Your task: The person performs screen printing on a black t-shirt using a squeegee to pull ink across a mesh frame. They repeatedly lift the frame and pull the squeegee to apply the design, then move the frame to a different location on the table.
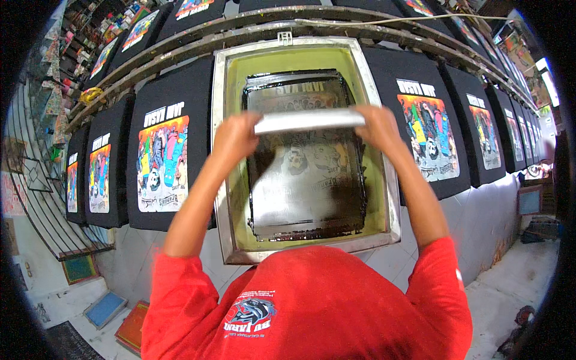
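My left hand (pixel 236 138) and my right hand (pixel 378 127) are closed on the two ends of a pale squeegee (pixel 309 122), slightly blurred. It lies crosswise over the upper half of a screen-printing frame (pixel 386 201). The frame has a worn light rim and yellow-green mesh (pixel 237 216). A dark rectangle smeared with black ink (pixel 306 230) fills the middle of the mesh, thickest along its edges. Through it a faint figure print shows. The squeegee's blade edge is hidden under its body.
Black shirts with colourful prints flank the frame, one at the left (pixel 201 90) and one at the right (pixel 414 63). Rails (pixel 180 57) run behind, with more shirts beyond. Small framed screens (pixel 105 309) lean on the floor at lower left. Cluttered shelves stand at upper left.
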`<state>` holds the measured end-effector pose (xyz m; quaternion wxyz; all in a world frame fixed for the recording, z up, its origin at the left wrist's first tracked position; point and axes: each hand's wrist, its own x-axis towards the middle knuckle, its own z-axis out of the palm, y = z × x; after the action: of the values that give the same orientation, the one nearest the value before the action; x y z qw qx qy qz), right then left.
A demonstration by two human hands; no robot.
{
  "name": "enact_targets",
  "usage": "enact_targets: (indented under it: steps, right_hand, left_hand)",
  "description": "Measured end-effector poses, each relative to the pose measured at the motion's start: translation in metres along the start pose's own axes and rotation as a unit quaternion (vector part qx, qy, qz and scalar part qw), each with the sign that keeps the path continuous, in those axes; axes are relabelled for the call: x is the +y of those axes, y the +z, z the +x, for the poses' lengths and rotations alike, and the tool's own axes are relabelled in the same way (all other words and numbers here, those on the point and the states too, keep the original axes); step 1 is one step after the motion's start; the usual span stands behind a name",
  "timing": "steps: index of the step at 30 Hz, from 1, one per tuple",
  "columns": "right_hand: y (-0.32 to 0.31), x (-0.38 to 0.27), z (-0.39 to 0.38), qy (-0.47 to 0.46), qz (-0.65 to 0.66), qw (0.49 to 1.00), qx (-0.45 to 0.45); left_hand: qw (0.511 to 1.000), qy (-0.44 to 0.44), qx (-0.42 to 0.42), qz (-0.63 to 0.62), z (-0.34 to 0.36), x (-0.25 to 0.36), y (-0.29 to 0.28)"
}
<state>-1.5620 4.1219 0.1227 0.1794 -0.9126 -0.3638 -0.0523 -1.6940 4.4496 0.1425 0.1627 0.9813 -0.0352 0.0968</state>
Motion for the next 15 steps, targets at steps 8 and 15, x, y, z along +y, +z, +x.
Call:
enact_targets:
  steps: [8, 15]
  right_hand:
    - [0.023, -0.081, -0.247, 0.003, -0.007, 1.0, 0.006]
    - [0.041, -0.112, -0.303, 0.016, 0.037, 0.999, 0.028]
  left_hand:
    - [0.996, 0.043, -0.013, -0.074, -0.223, 0.097, 0.02]
    - [0.996, 0.033, -0.032, -0.081, -0.287, 0.11, 0.056]
